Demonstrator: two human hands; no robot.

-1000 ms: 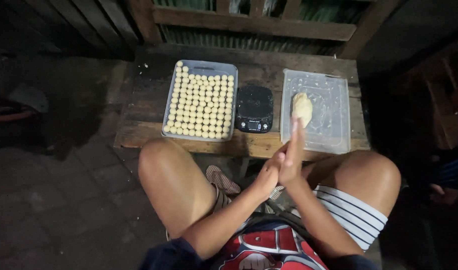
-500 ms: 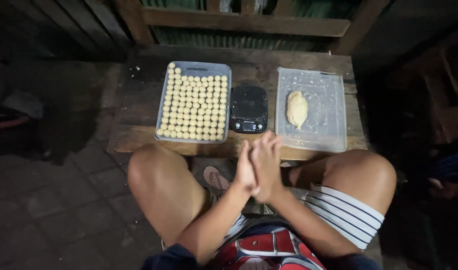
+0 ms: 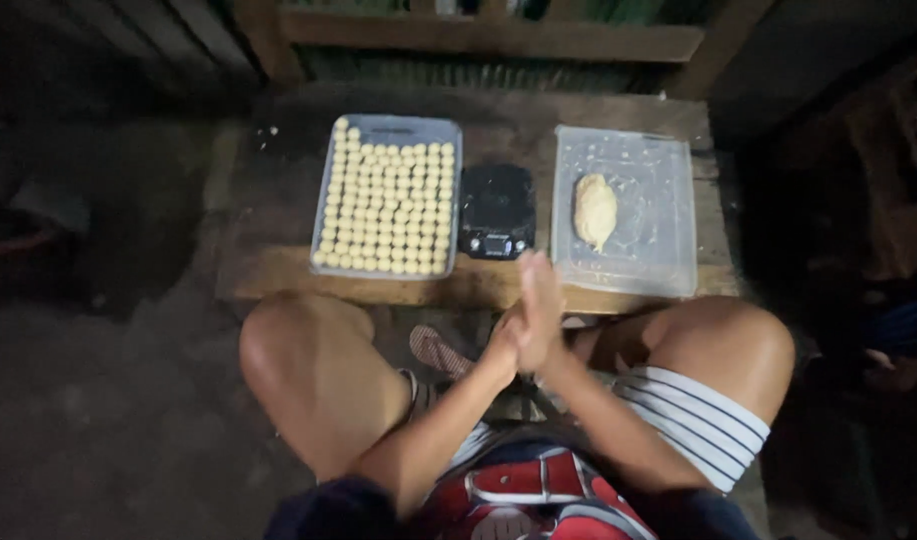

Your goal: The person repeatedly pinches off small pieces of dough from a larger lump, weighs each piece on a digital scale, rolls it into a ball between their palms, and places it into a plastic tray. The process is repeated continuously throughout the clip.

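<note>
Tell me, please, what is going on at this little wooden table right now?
A seated person presses the left hand and right hand flat together, palm to palm, just in front of the low wooden table; whatever lies between the palms is hidden. On the table, a grey tray holds neat rows of small pale dough balls. Beside it sits a black kitchen scale, then a clear plastic tray with a lump of dough on it.

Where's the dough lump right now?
In the head view, the dough lump lies in the clear tray at the right end of the wooden bench, just right of the black scale.
</note>
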